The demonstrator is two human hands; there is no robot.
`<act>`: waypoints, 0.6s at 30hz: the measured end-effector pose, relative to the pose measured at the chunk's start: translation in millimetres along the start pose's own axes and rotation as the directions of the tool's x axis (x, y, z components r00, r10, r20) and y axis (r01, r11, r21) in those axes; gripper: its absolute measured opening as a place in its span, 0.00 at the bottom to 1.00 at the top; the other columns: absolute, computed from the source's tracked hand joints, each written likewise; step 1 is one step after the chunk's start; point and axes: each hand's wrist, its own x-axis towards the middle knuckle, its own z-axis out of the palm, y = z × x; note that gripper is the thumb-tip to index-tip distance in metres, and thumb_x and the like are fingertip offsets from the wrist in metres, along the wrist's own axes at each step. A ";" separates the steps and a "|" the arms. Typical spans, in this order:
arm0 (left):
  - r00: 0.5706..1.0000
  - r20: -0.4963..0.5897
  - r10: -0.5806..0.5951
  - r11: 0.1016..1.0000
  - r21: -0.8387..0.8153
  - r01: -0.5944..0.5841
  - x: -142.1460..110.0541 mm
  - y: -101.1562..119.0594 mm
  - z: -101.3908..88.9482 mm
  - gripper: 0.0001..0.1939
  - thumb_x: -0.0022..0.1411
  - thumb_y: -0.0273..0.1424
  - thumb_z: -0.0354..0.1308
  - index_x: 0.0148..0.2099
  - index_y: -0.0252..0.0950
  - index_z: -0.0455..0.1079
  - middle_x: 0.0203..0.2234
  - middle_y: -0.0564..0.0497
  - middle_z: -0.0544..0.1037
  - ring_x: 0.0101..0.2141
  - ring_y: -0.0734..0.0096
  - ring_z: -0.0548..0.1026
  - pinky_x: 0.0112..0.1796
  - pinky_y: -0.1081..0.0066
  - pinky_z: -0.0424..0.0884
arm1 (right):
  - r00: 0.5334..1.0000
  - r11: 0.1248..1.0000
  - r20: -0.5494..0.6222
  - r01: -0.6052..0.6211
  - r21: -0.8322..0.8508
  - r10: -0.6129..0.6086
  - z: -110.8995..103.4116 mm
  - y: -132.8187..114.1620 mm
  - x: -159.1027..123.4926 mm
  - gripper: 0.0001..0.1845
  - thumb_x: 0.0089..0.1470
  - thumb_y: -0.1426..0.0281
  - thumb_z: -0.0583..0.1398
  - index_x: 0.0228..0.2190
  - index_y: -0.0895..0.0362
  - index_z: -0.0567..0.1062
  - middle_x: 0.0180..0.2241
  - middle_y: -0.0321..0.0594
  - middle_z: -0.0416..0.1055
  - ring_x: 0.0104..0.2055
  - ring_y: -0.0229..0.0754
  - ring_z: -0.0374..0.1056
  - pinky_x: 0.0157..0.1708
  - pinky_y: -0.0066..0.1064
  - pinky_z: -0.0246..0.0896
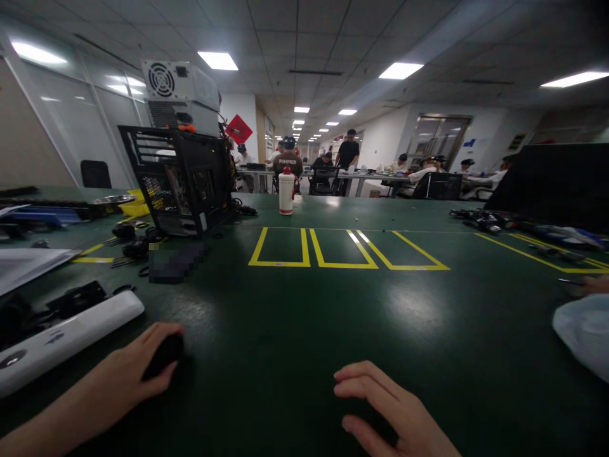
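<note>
Left hand (130, 370) grasps a black object (165, 355) beside a white bar (90, 333) — right hand (412, 419) released — computer case (202, 184) beyond.

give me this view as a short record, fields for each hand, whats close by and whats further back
left hand: rounded black object in its grip
right hand: open and slightly curled, no object visible in it
beside left hand: long white object
table: dark green, three yellow tape outlines ahead of the hands
farther back: black computer case, power supply on top, white bottle right of the case
right edge: another person's hand, partly in view
</note>
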 end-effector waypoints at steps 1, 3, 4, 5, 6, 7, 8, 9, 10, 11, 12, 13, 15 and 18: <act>0.995 0.084 0.052 0.999 -0.013 -0.051 17.2 13.2 2.9 0.19 0.53 0.41 0.48 0.49 0.49 0.53 0.43 0.56 0.66 0.40 0.64 0.69 0.43 0.63 0.63 | 0.999 1.000 0.054 -0.009 0.015 0.008 -5.1 -3.4 7.3 0.12 0.48 0.73 0.55 0.38 0.53 0.68 0.41 0.39 0.66 0.42 0.37 0.65 0.40 0.25 0.64; 0.977 0.136 0.164 0.986 -0.035 -0.160 54.1 44.3 11.1 0.20 0.53 0.39 0.49 0.49 0.44 0.54 0.43 0.52 0.65 0.39 0.64 0.70 0.42 0.64 0.64 | 0.993 0.998 0.111 -0.040 0.048 0.034 -12.0 -3.5 27.0 0.12 0.49 0.72 0.54 0.38 0.52 0.67 0.41 0.38 0.66 0.41 0.38 0.65 0.40 0.29 0.63; 0.965 0.159 0.207 0.978 -0.044 -0.202 72.5 60.6 16.5 0.20 0.53 0.39 0.49 0.49 0.43 0.54 0.44 0.51 0.64 0.39 0.64 0.70 0.41 0.64 0.65 | 0.992 0.996 0.117 -0.055 0.069 0.047 -13.1 0.9 39.6 0.11 0.49 0.71 0.54 0.38 0.52 0.68 0.40 0.37 0.66 0.41 0.38 0.65 0.40 0.30 0.63; 0.958 0.156 0.241 0.971 -0.044 -0.237 90.1 76.4 22.5 0.20 0.52 0.39 0.49 0.49 0.42 0.55 0.44 0.51 0.64 0.38 0.64 0.70 0.40 0.65 0.65 | 0.992 0.992 0.114 -0.073 0.107 0.061 -12.5 8.4 54.1 0.11 0.49 0.69 0.55 0.38 0.53 0.68 0.39 0.38 0.66 0.39 0.38 0.65 0.39 0.31 0.63; 0.948 0.157 0.279 0.960 -0.037 -0.276 106.4 91.0 29.0 0.20 0.52 0.38 0.50 0.48 0.42 0.55 0.44 0.50 0.63 0.39 0.64 0.70 0.40 0.65 0.65 | 0.992 0.982 0.089 -0.103 0.162 0.089 -10.4 18.6 70.0 0.12 0.48 0.68 0.56 0.38 0.54 0.68 0.39 0.38 0.66 0.39 0.38 0.65 0.39 0.31 0.63; 0.939 0.142 0.314 0.949 -0.029 -0.313 121.1 104.2 35.7 0.20 0.52 0.37 0.50 0.48 0.41 0.55 0.44 0.50 0.63 0.39 0.63 0.69 0.40 0.65 0.65 | 0.989 0.965 0.072 -0.141 0.223 0.128 -7.2 30.6 86.9 0.14 0.48 0.67 0.56 0.39 0.55 0.67 0.40 0.40 0.66 0.38 0.38 0.66 0.38 0.31 0.64; 0.928 0.121 0.353 0.935 -0.023 -0.353 133.9 115.6 42.1 0.21 0.52 0.37 0.51 0.49 0.41 0.55 0.44 0.49 0.63 0.39 0.64 0.69 0.40 0.65 0.65 | 0.983 0.941 0.048 -0.182 0.285 0.175 -3.4 43.4 104.1 0.16 0.47 0.67 0.57 0.40 0.56 0.66 0.41 0.41 0.65 0.39 0.39 0.66 0.38 0.32 0.64; 0.914 0.116 0.389 0.921 -0.030 -0.388 144.8 125.3 48.1 0.21 0.52 0.36 0.51 0.49 0.40 0.54 0.44 0.49 0.63 0.39 0.64 0.69 0.40 0.66 0.66 | 0.973 0.913 0.007 -0.221 0.342 0.233 0.3 55.9 120.7 0.17 0.47 0.67 0.57 0.41 0.57 0.66 0.41 0.43 0.65 0.40 0.40 0.65 0.39 0.33 0.64; 0.902 0.110 0.418 0.908 -0.033 -0.417 153.9 133.1 53.3 0.21 0.52 0.36 0.51 0.49 0.40 0.54 0.44 0.48 0.64 0.39 0.64 0.69 0.39 0.66 0.66 | 0.960 0.879 -0.015 -0.251 0.404 0.281 3.6 67.2 136.1 0.18 0.46 0.67 0.58 0.41 0.58 0.66 0.41 0.44 0.65 0.40 0.40 0.65 0.41 0.33 0.63; 0.892 0.108 0.440 0.898 -0.037 -0.438 161.3 139.4 57.8 0.21 0.52 0.36 0.51 0.49 0.39 0.54 0.44 0.48 0.64 0.39 0.64 0.69 0.39 0.66 0.66 | 0.951 0.834 -0.013 -0.263 0.486 0.308 6.0 76.6 149.6 0.18 0.46 0.66 0.58 0.41 0.59 0.66 0.41 0.45 0.65 0.40 0.40 0.65 0.41 0.34 0.63; 0.884 0.101 0.456 0.890 -0.041 -0.455 167.2 144.1 61.6 0.21 0.52 0.36 0.51 0.49 0.39 0.54 0.44 0.47 0.64 0.39 0.63 0.69 0.39 0.65 0.66 | 0.945 0.776 -0.008 -0.265 0.572 0.328 7.6 83.7 160.7 0.18 0.47 0.67 0.57 0.40 0.60 0.66 0.41 0.45 0.66 0.40 0.40 0.66 0.40 0.33 0.64; 0.877 0.091 0.473 0.881 -0.044 -0.471 171.8 147.5 64.8 0.22 0.52 0.35 0.52 0.49 0.38 0.54 0.44 0.46 0.64 0.39 0.63 0.69 0.39 0.65 0.66 | 0.940 0.720 0.008 -0.265 0.642 0.340 8.1 88.6 169.2 0.17 0.46 0.67 0.58 0.39 0.60 0.66 0.39 0.44 0.67 0.40 0.39 0.66 0.40 0.33 0.64; 0.863 0.063 0.501 0.865 -0.050 -0.498 178.3 151.2 69.8 0.22 0.52 0.35 0.51 0.49 0.38 0.54 0.45 0.45 0.64 0.40 0.61 0.69 0.38 0.64 0.66 | 0.931 0.631 0.029 -0.270 0.727 0.364 6.8 92.8 179.0 0.15 0.44 0.68 0.60 0.37 0.59 0.67 0.35 0.42 0.68 0.38 0.39 0.67 0.40 0.34 0.64; 0.855 0.019 0.518 0.853 -0.080 -0.515 184.1 151.3 75.4 0.24 0.53 0.35 0.51 0.52 0.38 0.52 0.46 0.45 0.64 0.41 0.59 0.69 0.39 0.62 0.65 | 0.907 0.533 0.059 -0.297 0.792 0.418 2.1 93.1 182.3 0.15 0.41 0.71 0.62 0.35 0.59 0.68 0.32 0.41 0.69 0.35 0.39 0.68 0.41 0.36 0.64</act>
